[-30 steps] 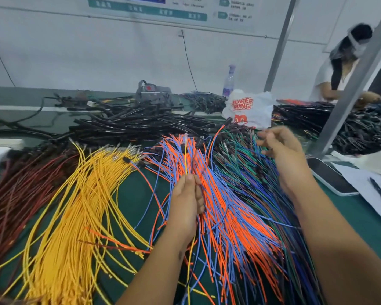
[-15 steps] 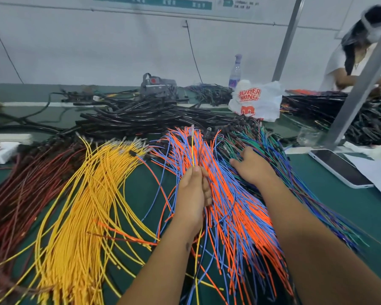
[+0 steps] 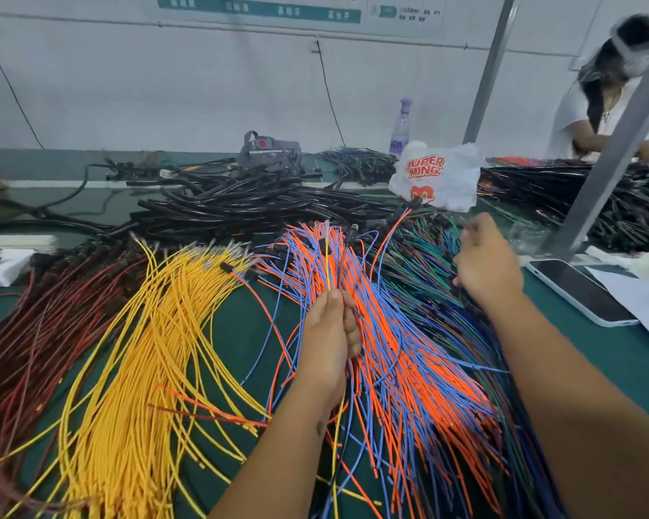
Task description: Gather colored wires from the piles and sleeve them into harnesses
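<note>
- Left hand (image 3: pixel 330 331) grips a small bunch upright: a yellow wire (image 3: pixel 328 264) and a dark wire (image 3: pixel 343 256) show above the fist, tails hang below the wrist.
- Right hand (image 3: pixel 488 267) is raised over the green/blue pile (image 3: pixel 424 271), fingers curled and pinching a thin dark wire (image 3: pixel 443 212) near its far end; an orange strand arcs up close by, cannot tell if it is in the pinch.
- Step, as I judge it: pull one wire free of the pile, add it to the left bunch.
- Do it well: draw along the wire's length, not sideways, so neighbours don't drag.
- Pinch just behind the terminal, not on it.
- Bring the new tip level with the tips above the left fist before the fist takes it.
- Risk: orange/blue pile (image 3: pixel 390 331) lies under both hands, loose strands can snag.
- Yellow pile (image 3: pixel 147 350) and red pile (image 3: pixel 34 331) lie to the left, black sleeves (image 3: pixel 240 207) behind, on the green table (image 3: pixel 237 324).
- Sleeving not yet begun; early in the harness.
</note>
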A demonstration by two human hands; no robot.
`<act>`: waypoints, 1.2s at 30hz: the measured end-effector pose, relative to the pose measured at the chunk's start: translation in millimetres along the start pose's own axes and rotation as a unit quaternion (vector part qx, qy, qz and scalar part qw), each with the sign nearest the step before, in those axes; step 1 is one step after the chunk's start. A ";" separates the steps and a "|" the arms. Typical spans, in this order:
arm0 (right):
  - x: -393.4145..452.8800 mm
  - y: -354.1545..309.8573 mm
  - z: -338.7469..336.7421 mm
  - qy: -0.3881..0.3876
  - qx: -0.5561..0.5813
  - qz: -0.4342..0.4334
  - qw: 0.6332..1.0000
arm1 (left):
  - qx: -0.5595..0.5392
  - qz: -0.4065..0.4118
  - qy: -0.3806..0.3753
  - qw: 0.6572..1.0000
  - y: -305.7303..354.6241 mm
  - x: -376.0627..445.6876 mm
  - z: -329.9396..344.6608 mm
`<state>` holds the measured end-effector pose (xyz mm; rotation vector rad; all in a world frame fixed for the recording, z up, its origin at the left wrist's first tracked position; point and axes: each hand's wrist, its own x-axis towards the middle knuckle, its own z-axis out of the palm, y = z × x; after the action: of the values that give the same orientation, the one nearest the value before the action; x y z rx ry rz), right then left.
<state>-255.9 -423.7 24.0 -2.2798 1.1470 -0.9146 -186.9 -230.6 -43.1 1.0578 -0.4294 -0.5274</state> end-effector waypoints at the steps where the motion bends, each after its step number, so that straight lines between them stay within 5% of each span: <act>1: 3.2 -4.5 -9.7 -0.004 -0.001 -0.007 1.000 | 0.000 0.000 -0.002 1.000 0.4 -0.3 -0.2; 9: 14.6 -51.6 -81.6 0.105 -0.103 -0.110 0.983 | -0.040 -0.002 0.002 0.999 -0.8 -0.7 1.6; 12: 18.4 -57.8 -92.8 0.039 0.114 -0.044 0.992 | -0.048 -0.002 0.001 0.999 -1.1 -1.2 1.7; 14: 16.3 -58.9 -90.1 0.007 0.307 0.016 0.952 | -0.051 -0.002 0.005 0.999 -1.8 0.1 1.9; 18: 15.5 -51.7 -72.3 0.003 0.405 0.067 0.912 | -0.057 -0.005 0.006 0.998 -3.3 1.2 0.6; 22: 6.4 -35.1 -39.8 -0.218 0.255 0.113 0.935 | -0.055 0.000 0.004 0.998 -2.8 0.4 -0.1; 26: -7.6 -10.3 -16.4 -0.374 0.074 0.093 0.920 | -0.062 0.002 -0.004 0.998 -2.3 1.7 0.3; 32: -11.0 -7.3 -29.6 -0.408 -0.083 0.067 0.907 | -0.057 -0.004 0.003 0.998 -2.4 2.1 -0.8; 36: -13.5 -24.1 -67.9 -0.380 -0.089 0.037 0.920 | -0.036 -0.010 0.013 0.999 0.4 -1.8 1.2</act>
<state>-297.7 -404.3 81.0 -2.3572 0.9566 0.1438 -188.9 -230.2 -42.4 0.9989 -0.3732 -0.5427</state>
